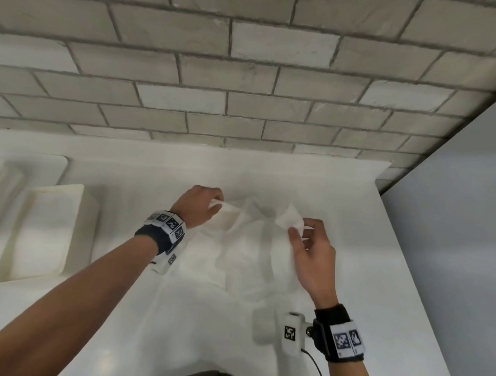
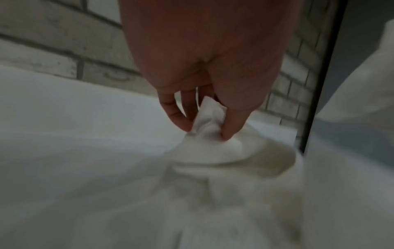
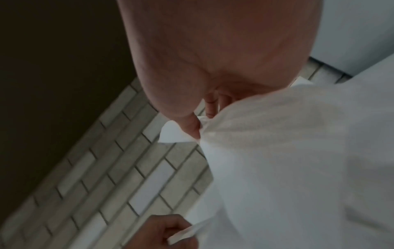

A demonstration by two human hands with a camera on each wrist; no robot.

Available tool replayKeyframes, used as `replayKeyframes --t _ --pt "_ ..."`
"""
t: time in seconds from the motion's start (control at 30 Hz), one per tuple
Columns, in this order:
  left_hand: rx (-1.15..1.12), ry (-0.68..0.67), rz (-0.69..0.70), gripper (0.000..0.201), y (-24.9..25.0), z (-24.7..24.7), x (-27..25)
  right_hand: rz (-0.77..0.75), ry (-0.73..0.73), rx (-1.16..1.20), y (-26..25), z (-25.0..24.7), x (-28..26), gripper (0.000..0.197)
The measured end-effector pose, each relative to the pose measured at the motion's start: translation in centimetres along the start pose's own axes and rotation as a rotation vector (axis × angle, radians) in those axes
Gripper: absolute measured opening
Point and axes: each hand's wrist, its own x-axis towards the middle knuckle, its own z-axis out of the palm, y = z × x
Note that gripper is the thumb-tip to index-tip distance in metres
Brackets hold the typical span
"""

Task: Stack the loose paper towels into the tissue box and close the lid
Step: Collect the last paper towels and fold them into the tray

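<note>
The left hand (image 1: 202,204) pinched one top corner of a thin white paper towel (image 1: 249,246), thumb and fingers (image 2: 232,124) bunching the sheet between them. The right hand (image 1: 309,249) pinched the opposite corner between thumb and fingertips, so each grip was clamped on the same towel. The sheet hung slack between them over the white tabletop (image 1: 380,283), towards its back edge, its lower part trailing onto the surface. The open cream rectangular tissue box (image 1: 43,233) stood well apart at the tabletop's left edge; what looked like its lid (image 1: 24,171) lay behind it.

The likeliest fault was a tear: the sheet was thin, and pulling the corners apart too hard would rip it. The bunched left corner might also leave the towel creased, so it would stack unevenly in the box. The trailing part could drag and fold under.
</note>
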Motion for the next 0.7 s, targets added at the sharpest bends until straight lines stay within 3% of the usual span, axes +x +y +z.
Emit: replayKeyframes --t 0.07,0.17,0.27,0.37,0.43,0.53,0.6,0.7 --pt "-0.119 0.111 0.019 0.011 1.5 -2.1 -1.2 0.01 0.002 0.157 -1.7 0.1 -0.6 0.008" --pt "-0.339 0.203 0.033 0.013 4.0 -5.3 -3.5 0.052 -0.02 0.247 -1.9 1.6 -0.8 0.021" --pt "-0.412 0.259 -0.001 0.021 5.6 -7.6 -5.8 0.099 -0.072 0.133 0.0 4.0 -0.8 0.038" --pt "-0.404 0.283 -0.022 0.04 6.0 -8.6 -7.5 0.154 -0.251 -0.02 2.1 5.8 -1.3 0.057" --pt "-0.421 0.272 -0.042 0.045 5.8 -8.9 -8.1 0.074 -0.321 -0.14 3.2 5.9 -1.8 0.058" --pt "-0.412 0.212 -0.063 0.054 5.5 -9.3 -8.9 -0.147 -0.166 -0.222 1.6 4.6 -2.2 0.044" --pt "-0.413 0.159 -0.036 0.057 6.1 -9.7 -9.3 -0.255 -0.104 -0.058 -1.6 3.5 -2.6 0.041" --pt "-0.448 0.078 0.007 0.052 7.5 -10.2 -9.3 -0.248 -0.27 0.27 -6.2 3.8 -3.1 0.041"
